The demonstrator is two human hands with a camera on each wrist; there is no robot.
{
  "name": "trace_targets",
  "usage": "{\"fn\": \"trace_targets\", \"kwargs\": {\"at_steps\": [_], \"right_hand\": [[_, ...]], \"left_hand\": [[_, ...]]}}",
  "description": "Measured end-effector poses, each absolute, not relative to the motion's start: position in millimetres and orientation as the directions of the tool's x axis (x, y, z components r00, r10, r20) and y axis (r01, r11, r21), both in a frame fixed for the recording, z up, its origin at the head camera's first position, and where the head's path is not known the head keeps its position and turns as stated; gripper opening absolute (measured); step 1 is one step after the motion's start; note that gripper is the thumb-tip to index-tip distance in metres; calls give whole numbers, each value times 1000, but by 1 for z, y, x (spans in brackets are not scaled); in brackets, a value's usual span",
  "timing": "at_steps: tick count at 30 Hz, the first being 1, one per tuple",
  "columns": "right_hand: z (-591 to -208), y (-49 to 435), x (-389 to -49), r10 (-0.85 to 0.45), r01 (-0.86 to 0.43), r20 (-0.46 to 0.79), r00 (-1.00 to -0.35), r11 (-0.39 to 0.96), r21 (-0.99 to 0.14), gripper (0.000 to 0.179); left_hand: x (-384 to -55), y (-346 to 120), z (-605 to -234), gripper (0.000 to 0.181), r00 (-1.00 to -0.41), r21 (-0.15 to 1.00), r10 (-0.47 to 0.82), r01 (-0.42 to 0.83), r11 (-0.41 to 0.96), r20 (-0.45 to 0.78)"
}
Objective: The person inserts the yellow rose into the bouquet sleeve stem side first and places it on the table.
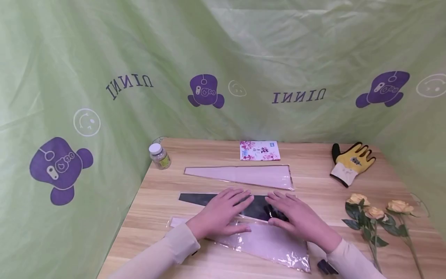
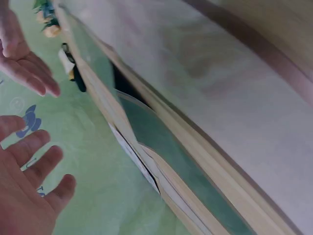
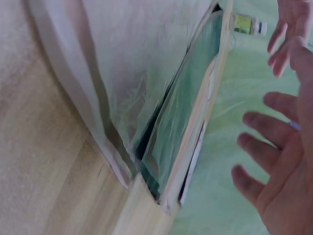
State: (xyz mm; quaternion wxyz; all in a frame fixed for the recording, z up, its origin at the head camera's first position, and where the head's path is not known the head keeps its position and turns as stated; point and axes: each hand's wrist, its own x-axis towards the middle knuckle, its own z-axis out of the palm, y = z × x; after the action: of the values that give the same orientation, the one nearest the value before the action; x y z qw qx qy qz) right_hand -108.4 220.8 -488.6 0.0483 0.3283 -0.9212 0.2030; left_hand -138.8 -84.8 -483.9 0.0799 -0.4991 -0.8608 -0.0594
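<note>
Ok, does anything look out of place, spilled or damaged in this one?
Nothing looks spilled or broken. The purple lettering on the green curtain looks odd because it reads backwards. The yellow-and-white glove has no visible partner. The nearest tapered packet has a crinkled clear wrapper, perhaps just loose packaging.

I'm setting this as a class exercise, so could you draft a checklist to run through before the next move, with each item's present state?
1. Left hand and right hand free: ok; neither holds anything.
2. Dark panel fully visible from the head view: not ok; both hands hide parts.
3. Near pale panel smooth: not ok; its right end looks crinkled.
4. Far pale panel apart from the dark panel: ok; bare table shows between.
5. Jar closed: ok; white lid on.
6. Jar lid tight: cannot tell.
</note>
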Motion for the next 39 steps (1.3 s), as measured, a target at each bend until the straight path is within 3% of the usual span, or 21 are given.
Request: {"fn": "trace_targets", "kwargs": {"at_steps": [6,11,16,21,28,32,39], "right_hand": [[-490,231,-121,-464,-552,299,-834,679,-484,49],[-490,239,-135,-337,-413,242,-910,687,-598,48],[-494,249,-156,-165,-225,153,-974,717,-660,41],[-492,266,-172,-20,-68,80,-997,758,-649,39],[-500,278,-184,14,25,-23,-1000,808,-588,43],[-507,278,-188,11,38,-53,-999,835,-548,41],[-514,277,-193,5,23,-35,-999,847,-532,28]], "left_hand": [[-145,-68,-477,72,-591,292,756,803,519,282],[-162,-54,-480,65,-679,482,686,707,517,261],[-179,-47,-484,58,-767,570,612,596,565,195],[-202,-33,-490,53,-794,591,582,558,582,176],[-229,-9,-490,51,-774,482,615,602,636,154],[-237,3,-490,53,-768,424,631,611,669,110],[-243,20,-496,52,-777,428,625,591,684,76]]}}
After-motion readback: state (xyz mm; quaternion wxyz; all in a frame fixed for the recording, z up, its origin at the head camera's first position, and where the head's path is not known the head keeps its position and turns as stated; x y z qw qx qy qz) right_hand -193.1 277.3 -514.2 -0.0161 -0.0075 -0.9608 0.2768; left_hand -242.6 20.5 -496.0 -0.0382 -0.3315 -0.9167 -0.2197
